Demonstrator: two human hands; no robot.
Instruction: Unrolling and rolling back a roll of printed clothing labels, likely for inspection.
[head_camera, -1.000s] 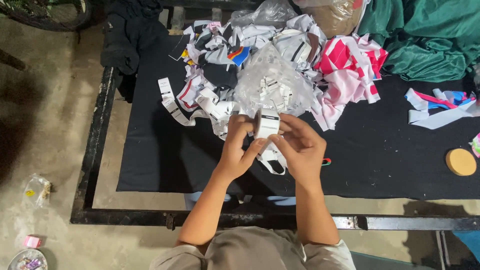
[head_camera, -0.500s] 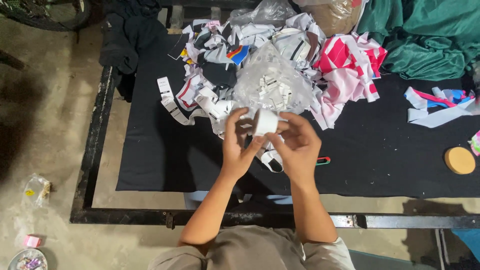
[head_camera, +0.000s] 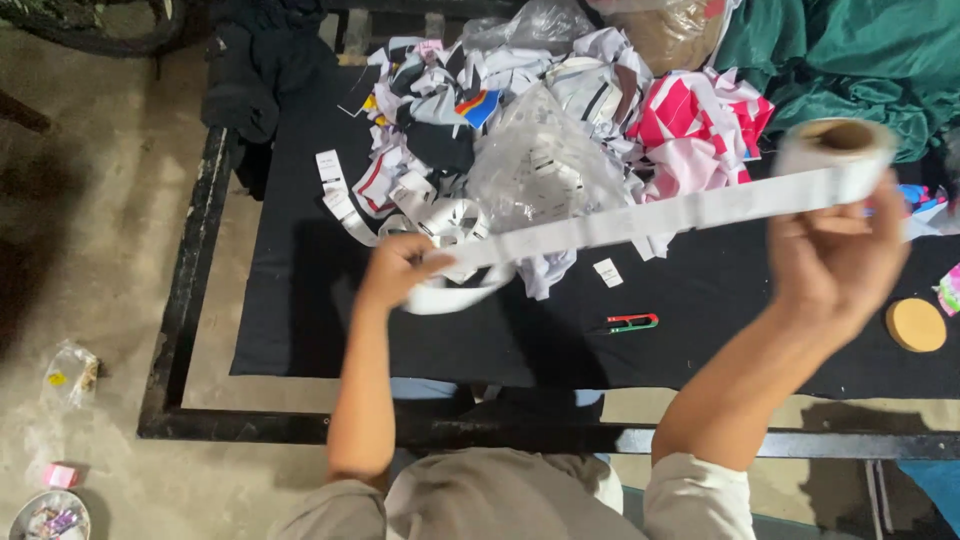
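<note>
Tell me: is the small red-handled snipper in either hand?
No, the snipper lies on the black cloth, apart from both hands holding the label strip.

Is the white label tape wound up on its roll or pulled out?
Pulled out. A long strip stretches from the roll in the right hand across to the left hand, above the black table.

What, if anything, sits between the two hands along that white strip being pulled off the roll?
Nothing visible blocks it. The white strip runs free in the air from the roll in the right hand to the left hand. The clear plastic bag and fabric scraps lie behind and below it on the table.
</note>
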